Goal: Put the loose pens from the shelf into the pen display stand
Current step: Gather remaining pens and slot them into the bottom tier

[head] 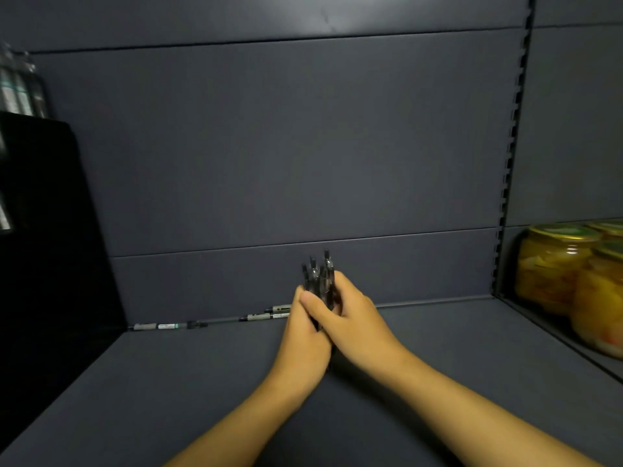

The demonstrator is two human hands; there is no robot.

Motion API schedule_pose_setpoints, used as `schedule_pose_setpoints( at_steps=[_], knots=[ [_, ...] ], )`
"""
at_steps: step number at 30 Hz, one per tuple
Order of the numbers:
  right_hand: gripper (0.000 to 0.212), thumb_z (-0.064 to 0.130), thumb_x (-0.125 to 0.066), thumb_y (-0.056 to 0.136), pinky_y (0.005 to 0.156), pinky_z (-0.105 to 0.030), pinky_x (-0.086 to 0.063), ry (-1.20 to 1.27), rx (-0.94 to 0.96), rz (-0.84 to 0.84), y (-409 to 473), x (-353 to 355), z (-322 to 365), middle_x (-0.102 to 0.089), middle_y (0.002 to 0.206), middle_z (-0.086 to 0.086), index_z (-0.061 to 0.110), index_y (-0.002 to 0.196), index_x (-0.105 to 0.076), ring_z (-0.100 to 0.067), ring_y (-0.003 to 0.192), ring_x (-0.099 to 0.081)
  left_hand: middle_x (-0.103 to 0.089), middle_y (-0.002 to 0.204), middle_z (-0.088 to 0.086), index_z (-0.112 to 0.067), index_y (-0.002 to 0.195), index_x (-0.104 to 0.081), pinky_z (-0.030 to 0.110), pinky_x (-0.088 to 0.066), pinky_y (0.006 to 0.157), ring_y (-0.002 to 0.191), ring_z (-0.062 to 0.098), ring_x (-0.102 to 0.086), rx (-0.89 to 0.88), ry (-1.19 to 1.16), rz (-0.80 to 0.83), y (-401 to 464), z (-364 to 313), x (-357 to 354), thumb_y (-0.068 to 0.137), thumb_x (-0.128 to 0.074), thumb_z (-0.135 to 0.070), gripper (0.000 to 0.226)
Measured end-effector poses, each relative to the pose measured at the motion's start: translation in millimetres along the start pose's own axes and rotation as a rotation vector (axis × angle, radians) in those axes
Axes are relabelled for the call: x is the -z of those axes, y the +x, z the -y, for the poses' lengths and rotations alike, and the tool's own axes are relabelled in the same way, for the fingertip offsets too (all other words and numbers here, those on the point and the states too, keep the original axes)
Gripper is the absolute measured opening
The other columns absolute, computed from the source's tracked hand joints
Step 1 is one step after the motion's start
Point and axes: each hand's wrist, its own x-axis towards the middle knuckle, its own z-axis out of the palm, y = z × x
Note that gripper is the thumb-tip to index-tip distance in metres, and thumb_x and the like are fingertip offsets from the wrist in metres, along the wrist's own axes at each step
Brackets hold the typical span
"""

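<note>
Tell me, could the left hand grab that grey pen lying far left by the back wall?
Probably not yet: the left hand and right hand both clasp a dark pen bundle. The shelf path to the grey pen looks unobstructed.

Left hand (pixel 305 335) and right hand (pixel 350 318) clasp a bundle of dark, blurred pens (pixel 318 278) upright above the grey shelf (pixel 168 392); perhaps three loose grey pens (pixel 266 315) lie behind.

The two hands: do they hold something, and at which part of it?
Yes. The left hand and the right hand together grip a bundle of pens around its lower and middle part; the upper ends stick up above the fingers.
</note>
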Motion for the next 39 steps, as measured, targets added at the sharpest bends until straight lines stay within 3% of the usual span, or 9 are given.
schedule_pose_setpoints(
  at_steps=[4,10,13,18,21,23,27,34,39],
  knots=[
    [0.021,0.034,-0.064,0.094,0.078,-0.009,-0.045,0.018,0.011,0.006,-5.3,-1.6,-4.5,-0.07,0.098,0.013,0.025,0.112,-0.06,0.005,0.091,-0.062,-0.067,0.09,0.0,-0.001,0.106,-0.055,0.015,-0.05,0.075,0.084,-0.001,-0.065,-0.011,0.021,0.012,-1.1,1.5,-0.3,0.096,-0.049,0.005,0.013],
    [0.015,0.035,-0.06,0.096,0.071,-0.009,-0.044,0.054,-0.005,0.028,-7.9,1.7,-6.9,-0.069,0.091,0.011,0.023,0.106,-0.06,0.006,0.079,-0.061,-0.064,0.102,-0.003,-0.014,0.107,-0.044,0.012,-0.047,0.079,0.092,-0.006,-0.061,0.019,0.131,0.061,-5.8,2.0,4.6,0.098,-0.052,-0.006,0.015],
    [0.017,0.036,-0.061,0.095,0.077,-0.014,-0.048,0.073,0.005,0.027,-9.4,2.6,-6.1,-0.071,0.094,0.01,0.023,0.106,-0.06,0.003,0.086,-0.064,-0.064,0.105,0.001,-0.011,0.106,-0.043,0.011,-0.047,0.078,0.091,-0.008,-0.061,0.047,0.145,0.081,-6.9,-0.6,6.2,0.099,-0.05,-0.007,0.011],
    [0.021,0.034,-0.07,0.089,0.08,-0.013,-0.048,0.104,0.065,-0.001,-11.4,7.9,4.2,-0.071,0.095,0.02,0.03,0.108,-0.061,0.006,0.09,-0.066,-0.07,0.109,0.002,-0.007,0.12,-0.055,0.014,-0.05,0.086,0.102,0.001,-0.066,0.001,0.102,0.084,-8.9,-19.6,8.5,0.097,-0.055,-0.007,0.022],
    [0.029,0.038,-0.07,0.089,0.084,-0.02,-0.051,0.144,0.116,0.013,-8.8,17.6,19.0,-0.072,0.101,0.018,0.032,0.117,-0.064,0.001,0.095,-0.067,-0.074,0.103,0.001,-0.01,0.118,-0.06,0.017,-0.054,0.078,0.096,0.006,-0.07,0.014,0.034,0.056,-8.4,-40.6,19.8,0.097,-0.057,-0.009,0.021],
    [0.031,0.04,-0.064,0.09,0.083,-0.024,-0.054,0.173,0.16,0.04,-7.2,22.1,35.4,-0.074,0.102,0.009,0.028,0.119,-0.067,-0.005,0.097,-0.069,-0.075,0.1,0.01,-0.011,0.117,-0.062,0.028,-0.06,0.071,0.09,0.019,-0.073,0.081,-0.106,0.062,-12.7,-59.0,31.0,0.098,-0.055,-0.013,0.02],
    [0.021,0.023,-0.056,0.1,0.068,-0.021,-0.052,0.231,0.205,0.094,-7.2,14.6,67.8,-0.075,0.091,-0.001,0.024,0.111,-0.073,-0.007,0.081,-0.067,-0.075,0.102,0.011,-0.014,0.118,-0.061,0.037,-0.062,0.07,0.09,0.027,-0.074,0.118,-0.181,0.079,-26.9,-89.7,61.4,0.097,-0.055,-0.02,0.023],
    [0.02,0.017,-0.057,0.099,0.058,-0.014,-0.05,0.278,0.234,0.199,-11.4,-22.1,123.7,-0.067,0.073,0.008,0.009,0.103,-0.074,0.001,0.062,-0.062,-0.075,0.105,0.002,-0.025,0.121,-0.057,0.045,-0.062,0.076,0.093,0.024,-0.074,0.108,-0.011,0.089,-40.2,-125.6,126.6,0.099,-0.051,-0.025,0.023],
    [0.018,0.02,-0.06,0.098,0.063,-0.017,-0.049,0.232,0.311,0.158,-14.5,-64.0,165.6,-0.069,0.076,0.008,0.013,0.102,-0.076,0.001,0.066,-0.062,-0.072,0.109,0.003,-0.023,0.131,-0.045,0.04,-0.062,0.073,0.09,0.018,-0.075,0.059,0.043,0.076,-54.3,-149.4,182.0,0.099,-0.051,-0.027,0.032]
  ],
)
